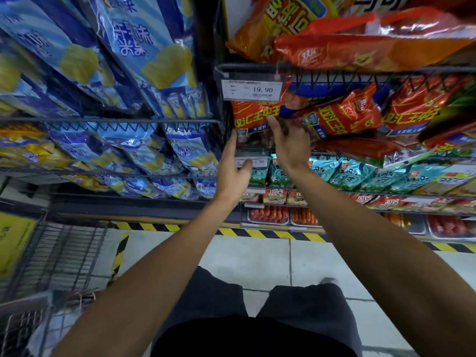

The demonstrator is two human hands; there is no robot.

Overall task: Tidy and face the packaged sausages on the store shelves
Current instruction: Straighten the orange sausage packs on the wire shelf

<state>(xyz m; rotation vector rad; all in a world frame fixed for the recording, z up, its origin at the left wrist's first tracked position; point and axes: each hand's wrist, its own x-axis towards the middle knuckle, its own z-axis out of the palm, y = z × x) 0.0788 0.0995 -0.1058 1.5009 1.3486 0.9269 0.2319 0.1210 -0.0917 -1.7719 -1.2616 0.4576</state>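
A red sausage pack with yellow lettering (253, 117) stands at the left end of the middle wire shelf (360, 153). My left hand (235, 171) touches its lower left edge with straight fingers, thumb over a price tag. My right hand (289, 141) reaches to the pack's right side, fingers extended against its front. More red sausage packs (345, 115) lie tilted and overlapping to the right. Whether either hand grips the pack is hard to tell.
Orange-red packs (360, 50) pile on the upper shelf. Teal packs (347, 173) fill the shelf below, with trays of loose sausages (269, 213) near the floor. Blue snack bags (134, 73) fill the left rack. A wire basket (56, 253) stands at the lower left.
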